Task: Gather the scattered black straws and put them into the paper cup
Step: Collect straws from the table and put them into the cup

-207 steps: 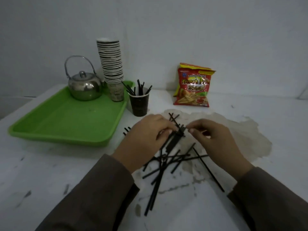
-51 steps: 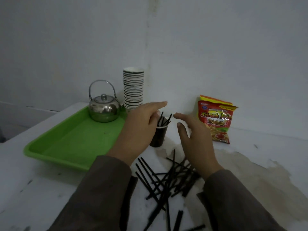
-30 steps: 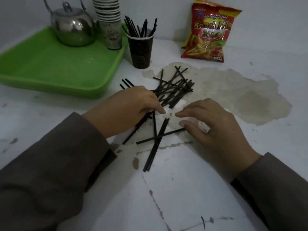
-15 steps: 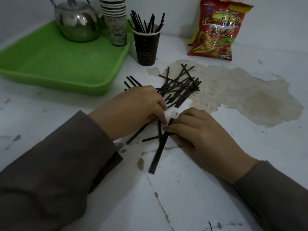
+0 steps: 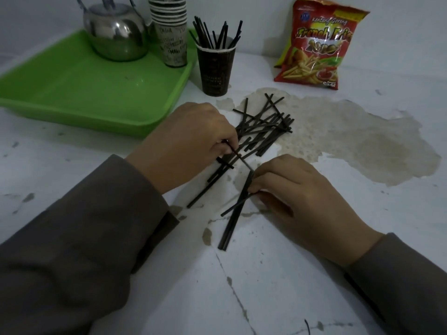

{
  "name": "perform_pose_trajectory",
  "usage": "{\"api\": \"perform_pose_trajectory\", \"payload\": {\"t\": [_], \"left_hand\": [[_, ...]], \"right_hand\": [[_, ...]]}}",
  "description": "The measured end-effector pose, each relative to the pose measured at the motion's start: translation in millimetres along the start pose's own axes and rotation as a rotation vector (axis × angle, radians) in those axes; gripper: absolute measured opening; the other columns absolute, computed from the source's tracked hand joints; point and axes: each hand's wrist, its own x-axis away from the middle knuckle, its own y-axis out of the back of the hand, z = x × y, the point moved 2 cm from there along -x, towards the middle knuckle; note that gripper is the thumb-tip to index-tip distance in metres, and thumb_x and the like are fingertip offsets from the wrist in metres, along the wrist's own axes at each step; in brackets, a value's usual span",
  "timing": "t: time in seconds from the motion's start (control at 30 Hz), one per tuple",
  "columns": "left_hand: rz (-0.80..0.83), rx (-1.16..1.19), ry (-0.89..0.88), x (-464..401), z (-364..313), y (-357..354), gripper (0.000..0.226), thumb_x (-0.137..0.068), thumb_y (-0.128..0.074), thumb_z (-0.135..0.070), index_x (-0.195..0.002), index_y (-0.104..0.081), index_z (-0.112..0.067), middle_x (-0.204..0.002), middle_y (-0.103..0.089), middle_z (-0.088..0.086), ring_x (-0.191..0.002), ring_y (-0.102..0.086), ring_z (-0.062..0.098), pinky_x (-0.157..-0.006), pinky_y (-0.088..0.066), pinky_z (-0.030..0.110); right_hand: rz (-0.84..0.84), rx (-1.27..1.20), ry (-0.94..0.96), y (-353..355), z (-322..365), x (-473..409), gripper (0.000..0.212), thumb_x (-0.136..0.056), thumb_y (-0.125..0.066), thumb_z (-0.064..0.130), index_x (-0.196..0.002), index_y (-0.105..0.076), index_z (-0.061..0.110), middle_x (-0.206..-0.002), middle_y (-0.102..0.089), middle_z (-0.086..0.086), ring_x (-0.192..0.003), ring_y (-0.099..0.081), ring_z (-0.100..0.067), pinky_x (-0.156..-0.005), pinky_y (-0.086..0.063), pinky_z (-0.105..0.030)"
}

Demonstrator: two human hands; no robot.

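Note:
Several black straws [image 5: 263, 126] lie in a loose pile on the white table, just beyond both hands. A dark paper cup [image 5: 215, 71] stands upright behind the pile with several straws sticking out of its top. My left hand [image 5: 191, 143] pinches one straw at the near left edge of the pile. My right hand [image 5: 297, 197] pinches a few straws [image 5: 232, 223] that slant toward me across the table. Another straw [image 5: 205, 192] lies between the two hands.
A green tray [image 5: 79, 93] at the back left carries a steel kettle [image 5: 116, 32] and a stack of paper cups [image 5: 170, 27]. A red French-fries snack bag [image 5: 319, 44] leans against the wall at the back right. A brownish patch [image 5: 350, 139] marks the tabletop.
My left hand has taken a straw between its fingertips and lifted its end. My right hand has closed on the near straws and drawn them slightly toward me.

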Motion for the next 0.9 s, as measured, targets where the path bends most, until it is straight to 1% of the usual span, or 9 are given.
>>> {"api": "perform_pose_trajectory", "payload": {"t": [0.13,0.2,0.3,0.4,0.5,0.6,0.73,0.8,0.9], "left_hand": [[0.035,-0.002,0.107,2.1,7.1,-2.1,0.015,-0.087,-0.058,-0.022,-0.097,-0.068,-0.018,-0.089,-0.070,0.001,-0.084,-0.056,0.020,-0.077,-0.045,0.040],[0.060,0.022,0.172,3.6,8.5,-4.0,0.016,-0.087,-0.058,-0.025,-0.100,-0.067,-0.020,-0.091,-0.069,0.000,-0.082,-0.057,0.018,-0.075,-0.047,0.038],[0.091,0.059,0.233,4.8,8.4,-5.1,0.014,-0.085,-0.061,-0.026,-0.097,-0.067,-0.022,-0.086,-0.067,-0.003,-0.076,-0.059,0.015,-0.072,-0.052,0.040],[0.126,0.068,0.270,4.2,8.7,-7.0,0.015,-0.083,-0.063,-0.026,-0.097,-0.067,-0.023,-0.086,-0.069,-0.003,-0.073,-0.058,0.012,-0.072,-0.052,0.037],[0.155,0.075,0.297,3.7,8.6,-9.9,0.014,-0.083,-0.064,-0.023,-0.096,-0.067,-0.023,-0.089,-0.069,-0.003,-0.073,-0.055,0.010,-0.073,-0.050,0.034],[0.177,0.091,0.297,3.0,6.3,-10.0,0.014,-0.084,-0.061,-0.018,-0.097,-0.066,-0.020,-0.094,-0.068,0.000,-0.079,-0.055,0.012,-0.076,-0.048,0.034],[0.277,0.065,0.277,1.1,4.2,-7.3,0.021,-0.085,-0.059,-0.013,-0.105,-0.065,-0.020,-0.105,-0.066,0.002,-0.096,-0.057,0.017,-0.085,-0.047,0.039],[0.332,0.053,0.263,-0.1,3.8,-6.8,0.025,-0.085,-0.058,-0.011,-0.108,-0.065,-0.020,-0.110,-0.064,0.002,-0.101,-0.056,0.018,-0.089,-0.045,0.040],[0.367,0.038,0.246,0.0,2.7,-7.5,0.028,-0.085,-0.059,-0.010,-0.111,-0.064,-0.019,-0.113,-0.063,0.002,-0.104,-0.056,0.018,-0.091,-0.044,0.037]], "right_hand": [[-0.037,0.000,0.031,0.7,1.7,-0.8,0.011,-0.082,-0.061,0.003,-0.090,-0.068,0.007,-0.091,-0.069,-0.008,-0.087,-0.063,-0.027,-0.075,-0.050,-0.042],[-0.037,-0.029,0.039,-0.4,2.4,-1.7,0.012,-0.081,-0.064,0.000,-0.089,-0.069,0.007,-0.094,-0.071,-0.008,-0.092,-0.065,-0.025,-0.082,-0.050,-0.038],[0.035,-0.081,0.057,-6.3,4.4,-2.1,0.013,-0.079,-0.067,-0.001,-0.089,-0.070,0.007,-0.098,-0.073,-0.007,-0.098,-0.066,-0.022,-0.090,-0.046,-0.032],[0.097,-0.054,0.058,-10.4,5.2,-2.6,0.014,-0.079,-0.065,-0.003,-0.090,-0.069,0.005,-0.092,-0.072,-0.010,-0.090,-0.067,-0.027,-0.082,-0.051,-0.039],[0.099,-0.014,0.061,-8.8,4.7,-3.0,0.011,-0.082,-0.059,0.000,-0.088,-0.066,0.006,-0.084,-0.068,-0.009,-0.078,-0.062,-0.028,-0.073,-0.050,-0.037],[0.090,-0.025,0.033,-7.5,1.1,-1.5,0.013,-0.082,-0.060,-0.001,-0.091,-0.066,0.005,-0.085,-0.066,-0.009,-0.078,-0.060,-0.028,-0.070,-0.049,-0.035],[0.074,0.024,-0.031,-4.7,-9.5,0.8,0.024,-0.079,-0.066,-0.006,-0.101,-0.066,0.004,-0.089,-0.066,-0.012,-0.081,-0.060,-0.028,-0.073,-0.044,-0.029],[0.070,0.042,-0.053,-2.7,-12.9,1.0,0.024,-0.080,-0.064,-0.005,-0.103,-0.066,0.003,-0.089,-0.065,-0.012,-0.081,-0.058,-0.027,-0.073,-0.040,-0.024],[0.045,0.016,-0.089,-0.5,-12.7,1.7,0.024,-0.080,-0.059,-0.009,-0.101,-0.065,0.002,-0.092,-0.063,-0.014,-0.081,-0.057,-0.027,-0.072,-0.040,-0.024]]}}
